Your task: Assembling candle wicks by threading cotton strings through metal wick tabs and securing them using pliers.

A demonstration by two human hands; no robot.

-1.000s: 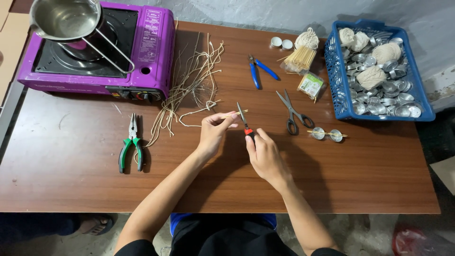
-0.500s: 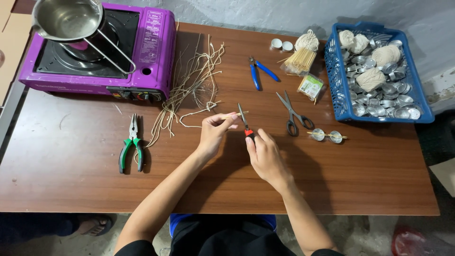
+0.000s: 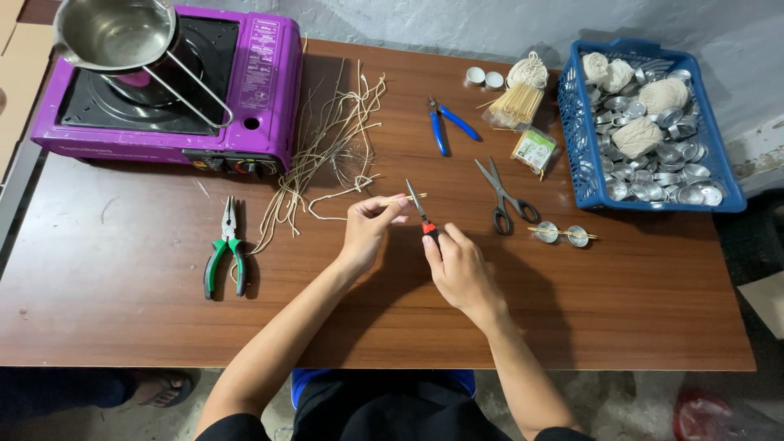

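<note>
Head view is showing two hands working at mid-surface (image 3: 572,318). Left hand (image 3: 367,233) is pinching one thin wooden stick (image 3: 402,198) between closed fingertips. Right hand (image 3: 459,269) is gripping one red-handled tool (image 3: 422,217), its tip meeting the stick. Other items lying on the surface: one green pliers (image 3: 225,257) at near left, one blue pliers (image 3: 445,126) and one scissors (image 3: 506,198) farther right, two small metal cups (image 3: 562,234) joined by a stick, one blue basket (image 3: 584,155), one purple stove (image 3: 261,98) carrying one pot (image 3: 114,33).

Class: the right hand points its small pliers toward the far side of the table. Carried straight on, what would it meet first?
Probably the thin stick held by the left hand: the right hand aims its pliers at it, tips about touching.
</note>
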